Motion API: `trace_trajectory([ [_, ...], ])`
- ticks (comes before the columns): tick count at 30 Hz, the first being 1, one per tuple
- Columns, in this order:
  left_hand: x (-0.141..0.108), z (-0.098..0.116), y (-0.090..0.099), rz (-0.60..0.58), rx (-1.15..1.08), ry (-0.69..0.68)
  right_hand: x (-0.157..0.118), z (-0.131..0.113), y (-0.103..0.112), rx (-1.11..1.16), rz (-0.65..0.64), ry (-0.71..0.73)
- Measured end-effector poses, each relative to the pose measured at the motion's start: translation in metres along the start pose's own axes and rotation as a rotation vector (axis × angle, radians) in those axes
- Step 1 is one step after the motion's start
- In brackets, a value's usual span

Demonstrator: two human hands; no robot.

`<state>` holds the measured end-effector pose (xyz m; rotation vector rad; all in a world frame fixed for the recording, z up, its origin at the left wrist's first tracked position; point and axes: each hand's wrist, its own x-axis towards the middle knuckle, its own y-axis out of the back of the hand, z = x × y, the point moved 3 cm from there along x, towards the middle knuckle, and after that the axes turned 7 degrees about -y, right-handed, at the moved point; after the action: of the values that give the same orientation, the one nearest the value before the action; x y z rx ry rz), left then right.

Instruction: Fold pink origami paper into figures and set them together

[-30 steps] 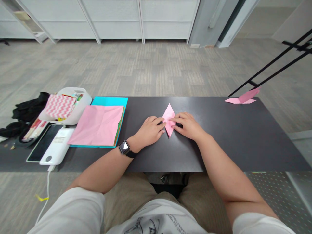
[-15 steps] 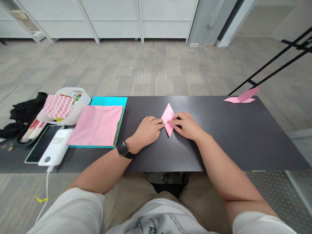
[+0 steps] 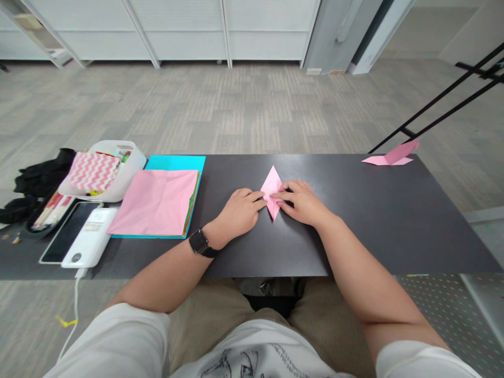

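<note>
A pink sheet of origami paper (image 3: 271, 182), folded into a narrow diamond, lies on the dark table with one point away from me. My left hand (image 3: 241, 211), a black watch on its wrist, holds the diamond's left edge with its fingertips and thumb. From the other side my right hand (image 3: 301, 203) grips the right edge, its fingers reaching over the middle of the paper. The fingertips of both hands nearly meet there and partly cover the folds.
Left on the table (image 3: 374, 226) lies a stack of coloured paper with a pink sheet (image 3: 157, 202) on top. Beside it are a white basket (image 3: 136, 160), a white power bank (image 3: 90, 236) with a cable, and a phone (image 3: 65, 241). A folded pink paper figure (image 3: 399, 153) stands far right.
</note>
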<state>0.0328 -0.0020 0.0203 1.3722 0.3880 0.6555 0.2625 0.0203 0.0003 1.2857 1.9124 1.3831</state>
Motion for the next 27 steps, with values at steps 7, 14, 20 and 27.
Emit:
trace_trajectory([
  [7,-0.001,-0.001,-0.001,0.028,-0.016,0.006,0.001,-0.001,0.0,-0.015,-0.006,-0.006],
  [14,-0.002,-0.003,-0.002,0.02,-0.009,0.003,0.002,-0.004,-0.001,-0.023,0.001,-0.022],
  [20,-0.002,0.001,0.003,0.014,-0.017,-0.073,0.002,-0.004,-0.002,-0.02,0.02,-0.036],
  [27,-0.001,0.01,0.008,-0.033,-0.026,-0.153,0.002,-0.003,-0.005,-0.026,0.021,-0.041],
])
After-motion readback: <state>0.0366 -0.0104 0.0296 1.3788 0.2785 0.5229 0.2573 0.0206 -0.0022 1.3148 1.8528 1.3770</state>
